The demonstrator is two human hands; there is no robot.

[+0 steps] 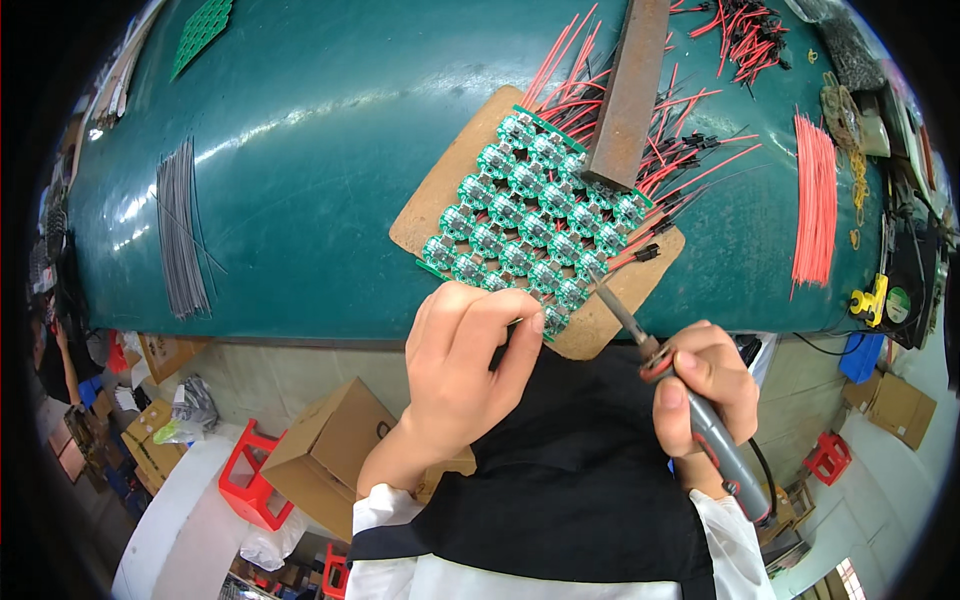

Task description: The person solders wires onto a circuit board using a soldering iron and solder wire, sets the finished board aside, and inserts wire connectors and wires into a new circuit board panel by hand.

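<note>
A panel of small round green circuit boards (507, 208) lies on a brown board (420, 215), with red and black wires (565, 80) running out from its far and right sides. My right hand (705, 385) is wrapped round a grey soldering iron (712, 430), whose tip points at the panel's right edge near the black connector (648, 253). At the panel's near edge my left hand (465, 340) is closed in a pinch, thumb and forefinger together. What it pinches is too small to name. A rusty metal bar (627, 100) rests across the panel's far right corner and the wires.
The green table (310, 200) holds a bundle of grey wires (180, 235) at left and red wires (815, 200) at right. More wires with connectors (745, 40) lie far right. Another green panel (203, 35) sits far left. A yellow-handled tool (872, 300) is by the right edge.
</note>
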